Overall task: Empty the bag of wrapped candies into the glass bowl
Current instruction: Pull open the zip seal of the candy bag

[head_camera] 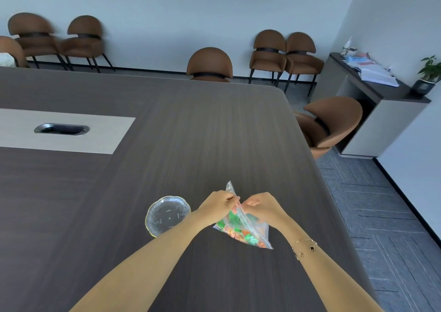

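Both hands meet at the top of the bag (243,228), which is held just above the desk (191,132) with its lower corner pointing down and toward the person. The left hand (218,205) has its fingers (230,199) pinched shut on one side of the zip strip, and the right hand (262,206) has its fingers (250,202) closed on the other side, so the two grips sit close together, almost touching. This looks like the opening step: the seal is being pulled apart, though whether the mouth has parted at all is too small to tell. The candies (241,234) (green, orange and red wrappers) are all bunched in the bottom of the bag, none outside it. The bowl (167,216) stands upright on the desk just beside the left hand, to its left, partly crossed by the left forearm, and it appears empty. So the task is at its start, with nothing poured. The next move probably calls for parting the seal along its full width, then carrying the bag leftward over the bowl and tipping it mouth down. The bowl is shallow and the wrappers are slick, so a slow tilt low over the middle would keep candies from skipping over the rim onto the desk.
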`<state>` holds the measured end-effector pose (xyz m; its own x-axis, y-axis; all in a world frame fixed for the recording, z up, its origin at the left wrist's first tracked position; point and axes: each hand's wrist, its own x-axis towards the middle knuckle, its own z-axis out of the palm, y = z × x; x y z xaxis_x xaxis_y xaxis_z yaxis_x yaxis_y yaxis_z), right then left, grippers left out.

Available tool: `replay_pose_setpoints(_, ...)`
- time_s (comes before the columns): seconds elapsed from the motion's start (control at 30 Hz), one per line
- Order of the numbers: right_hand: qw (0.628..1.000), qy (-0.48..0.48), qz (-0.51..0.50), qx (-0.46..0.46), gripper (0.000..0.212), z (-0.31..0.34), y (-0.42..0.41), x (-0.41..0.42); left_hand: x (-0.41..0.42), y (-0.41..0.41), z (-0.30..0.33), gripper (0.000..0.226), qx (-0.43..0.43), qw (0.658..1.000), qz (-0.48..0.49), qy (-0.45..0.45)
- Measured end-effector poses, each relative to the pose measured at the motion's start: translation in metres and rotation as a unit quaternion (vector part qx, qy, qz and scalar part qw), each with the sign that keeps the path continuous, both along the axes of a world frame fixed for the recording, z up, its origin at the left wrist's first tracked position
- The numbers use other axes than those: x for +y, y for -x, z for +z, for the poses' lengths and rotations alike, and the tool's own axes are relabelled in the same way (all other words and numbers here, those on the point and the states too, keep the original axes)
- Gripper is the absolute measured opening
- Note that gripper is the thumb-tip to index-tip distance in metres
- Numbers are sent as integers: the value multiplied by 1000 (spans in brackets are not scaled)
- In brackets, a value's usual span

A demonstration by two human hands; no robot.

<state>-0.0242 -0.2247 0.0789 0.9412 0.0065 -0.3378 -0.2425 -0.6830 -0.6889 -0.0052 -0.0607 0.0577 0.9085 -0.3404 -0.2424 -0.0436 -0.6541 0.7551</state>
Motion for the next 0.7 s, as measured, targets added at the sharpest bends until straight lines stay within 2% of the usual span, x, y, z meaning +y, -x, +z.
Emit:
replay_pose_setpoints(0.13, 998, 55, 21, -18, 21, -3, 0, 2, 1, 1, -2, 34, -4, 1000, -10, -18)
replay_pose_setpoints(0.33, 991, 121, -16, -56, 14, -1, -3, 5, 1, 2, 2, 28, -33, 997, -14, -65)
replay_pose_setpoints(0.43, 990, 110, -49, -72, 13, 2, -10, -6, 9, 5, 1, 28, -27, 996, -24, -87)
replay_pose_setpoints(0.53, 987, 151, 32, -41, 31, 1, -11, -7, 14, 7, -1, 28, -34, 995, -16, -92)
replay_pose_setpoints(0.6, 987, 142, 80, 7, 44, -4, -7, 0, 13, 8, 0, 29, -40, 994, -25, -104)
replay_pose_setpoints(0.7, 981, 160, 107, 13, 37, -14, -4, 9, 13, 9, 6, 32, -51, 988, -50, -140)
